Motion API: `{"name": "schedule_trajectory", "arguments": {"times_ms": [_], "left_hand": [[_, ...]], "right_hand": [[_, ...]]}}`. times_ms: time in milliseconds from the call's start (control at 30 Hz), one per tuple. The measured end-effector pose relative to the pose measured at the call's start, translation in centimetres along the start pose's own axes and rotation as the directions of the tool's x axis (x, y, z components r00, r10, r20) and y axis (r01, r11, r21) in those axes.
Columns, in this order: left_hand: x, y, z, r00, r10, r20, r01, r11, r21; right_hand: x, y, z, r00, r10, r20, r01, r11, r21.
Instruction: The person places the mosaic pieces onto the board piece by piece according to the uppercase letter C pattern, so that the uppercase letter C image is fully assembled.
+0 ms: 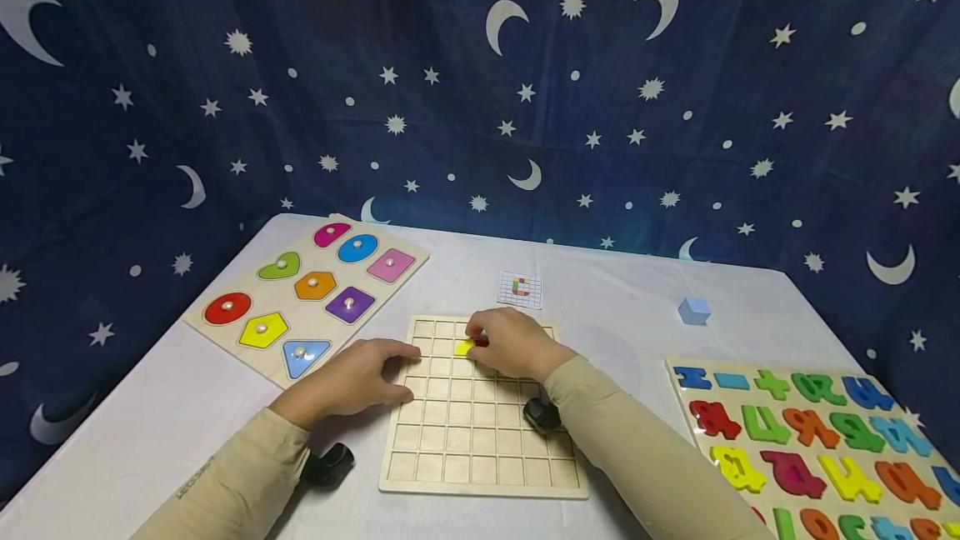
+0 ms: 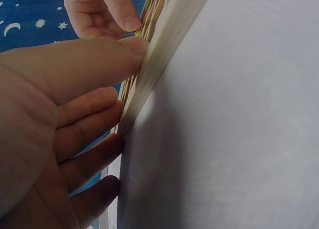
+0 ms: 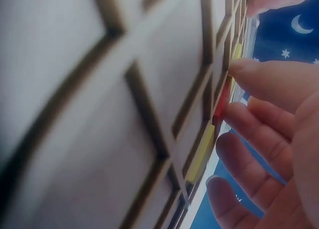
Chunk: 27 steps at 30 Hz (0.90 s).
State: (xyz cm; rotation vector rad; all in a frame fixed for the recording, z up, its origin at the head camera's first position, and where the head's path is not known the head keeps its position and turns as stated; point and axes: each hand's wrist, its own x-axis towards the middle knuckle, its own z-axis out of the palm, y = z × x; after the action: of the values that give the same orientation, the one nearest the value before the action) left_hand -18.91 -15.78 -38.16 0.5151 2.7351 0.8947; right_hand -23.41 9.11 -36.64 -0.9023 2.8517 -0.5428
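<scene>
A wooden grid board (image 1: 431, 440) lies on the white table. My left hand (image 1: 358, 377) touches its left edge, thumb and fingers spread apart. Over the board's upper rows is my right hand (image 1: 517, 343), its fingertips at a yellow tile (image 1: 463, 348) in a cell. In the right wrist view, a red tile (image 3: 221, 103) sits by the fingertips, and another yellow tile (image 3: 202, 155) lies in a nearer cell. The thumb touches down between the far yellow tile (image 3: 238, 52) and the red one; the fingers are slightly bent. The right hand covers part of these tiles in the head view.
Behind the board lies a small pattern card (image 1: 520, 289). A knobbed shape puzzle (image 1: 300, 311) is at the left, partly behind the left hand. At the right are a blue cube (image 1: 694, 311) and a letter puzzle (image 1: 817, 415). A starry curtain (image 1: 450, 90) hangs behind the table.
</scene>
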Motion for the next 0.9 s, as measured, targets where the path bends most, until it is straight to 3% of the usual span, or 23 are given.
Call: {"name": "schedule_trajectory", "arguments": {"times_ms": [433,700,900], "left_hand": [[0.1,0.0,0.1,1.000,-0.015,-0.014,0.015,1.000,-0.005],[0.1,0.0,0.2,1.000,-0.021,-0.011,0.020,1.000,-0.014],[0.2,0.0,0.2,1.000,-0.017,-0.009,0.017,1.000,-0.008]], "right_hand": [[-2.1,2.0,-2.1,0.994,0.110,-0.009,-0.109,0.988,0.107],[-4.1,4.5,-3.5,0.986,0.162,-0.027,-0.157,0.979,0.126],[-5.4,6.4,-4.0,0.968,0.248,-0.019,-0.244,0.961,0.129]]}}
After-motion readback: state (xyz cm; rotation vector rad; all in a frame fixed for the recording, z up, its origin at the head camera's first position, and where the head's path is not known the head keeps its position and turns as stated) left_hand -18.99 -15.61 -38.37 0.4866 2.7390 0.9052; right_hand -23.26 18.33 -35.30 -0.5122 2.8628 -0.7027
